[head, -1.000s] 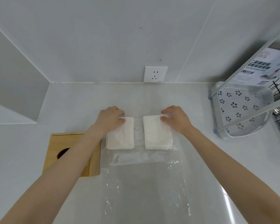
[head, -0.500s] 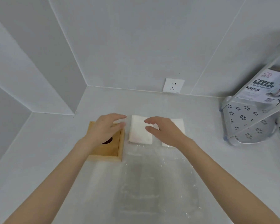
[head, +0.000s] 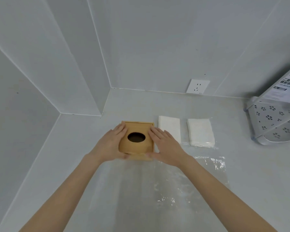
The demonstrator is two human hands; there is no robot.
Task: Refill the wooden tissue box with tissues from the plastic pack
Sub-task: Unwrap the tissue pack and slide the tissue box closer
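Two hands are lying flat on the box (head: 136, 139), one at each side of its lid. The left hand (head: 110, 146) is covering the left edge, its fingers pointing away from the person and its thumb reaching along the near side. The right hand (head: 164, 145) is pressing on the right edge the same way, thumb touching the near right corner. Both are spread rather than clenched, bearing on the box between them; whether they are gripping it or only resting on it is not clear. The box is sitting on the desk (head: 74, 164), its lid showing a dark oval hole (head: 136, 137) in the middle, between the two sets of fingers.

Just to the right of the box, two stacks of tissues are lying side by side with a narrow gap between them: the left stack (head: 169, 128) close beside the right hand's fingers, the right stack (head: 200, 132) a little farther off. Both are lying on the far end of the clear plastic (head: 182, 190), which is spreading flat and crinkled across the desk toward the person, under the right forearm.

A socket (head: 197, 86) is showing on the wall behind the stacks. At the far right, a white rack (head: 271, 124) with flower-shaped holes is standing well apart from the tissues.
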